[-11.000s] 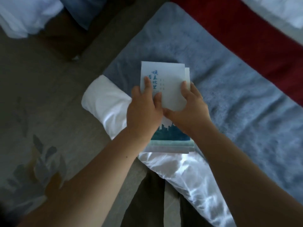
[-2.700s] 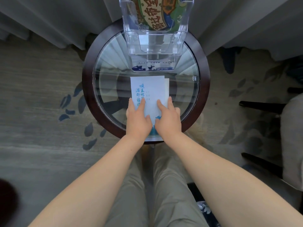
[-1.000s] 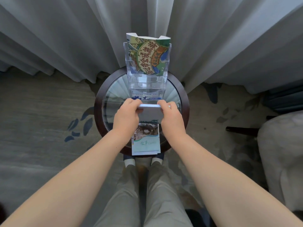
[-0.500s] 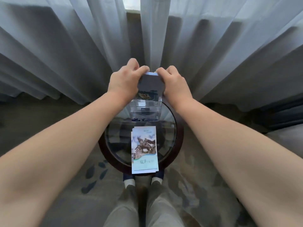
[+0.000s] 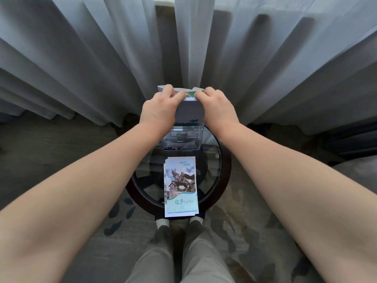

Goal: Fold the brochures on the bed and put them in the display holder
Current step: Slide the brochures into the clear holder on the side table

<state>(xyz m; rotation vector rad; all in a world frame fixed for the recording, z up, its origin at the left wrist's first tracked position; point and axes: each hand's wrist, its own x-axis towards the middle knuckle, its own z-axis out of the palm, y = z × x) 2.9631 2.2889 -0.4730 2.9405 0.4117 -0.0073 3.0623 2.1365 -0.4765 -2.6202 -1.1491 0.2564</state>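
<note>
A: What do the words on the papers say?

B: The top paper of the brochure stack (image 5: 181, 185) has big green Chinese letters near its bottom. I read "故事". Small green letters sit at its top, too tiny to read. The picture shows a statue and an old building.

A: Where is that stack?

B: Flat on the round table (image 5: 223, 181), hanging a bit over the near edge. The table has a glass top and a dark wooden rim.

A: What are the hands holding?

B: A folded brochure (image 5: 189, 112), standing upright. Its side toward us is pale and shaded, with a small dark drawing low down. The left hand (image 5: 160, 108) pinches its top left corner. The right hand (image 5: 217, 108) pinches its top right corner. The fingers curl over the top edge, close together.

A: Where is it going?

B: Its lower end is in the display holder (image 5: 182, 138), a clear plastic box at the far edge of the table. A green patterned brochure (image 5: 190, 91) peeks up just behind the fingers.

A: And behind that?

B: Soft grey curtains (image 5: 81, 58) in long folds.
</note>
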